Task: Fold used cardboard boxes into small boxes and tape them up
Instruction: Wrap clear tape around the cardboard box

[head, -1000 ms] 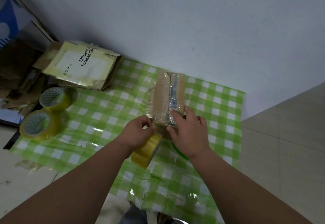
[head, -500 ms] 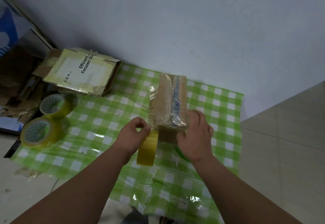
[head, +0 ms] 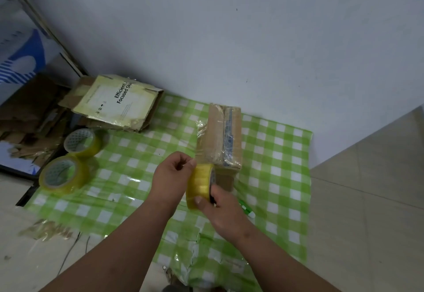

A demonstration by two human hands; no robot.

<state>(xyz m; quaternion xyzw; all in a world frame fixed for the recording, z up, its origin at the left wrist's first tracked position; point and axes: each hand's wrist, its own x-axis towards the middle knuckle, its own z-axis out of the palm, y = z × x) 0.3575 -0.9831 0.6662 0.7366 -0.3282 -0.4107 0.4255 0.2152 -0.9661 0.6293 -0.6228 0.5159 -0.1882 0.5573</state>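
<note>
Green checked cloth (head: pixel 275 154); taped brown box (head: pixel 220 138); right hand (head: pixel 220 207) grips tape roll (head: pixel 199 186); left hand (head: pixel 172 177) pinches tape end.

A glossy plastic checked sheet (head: pixel 275 154) is seen; the matt cardboard box (head: pixel 220 138) is wrapped in shiny clear tape; the tape roll (head: pixel 199 185) looks glossy.

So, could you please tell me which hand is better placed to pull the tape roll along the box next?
Probably the right hand: it grips the tape roll. The left hand pinches near the box.
</note>
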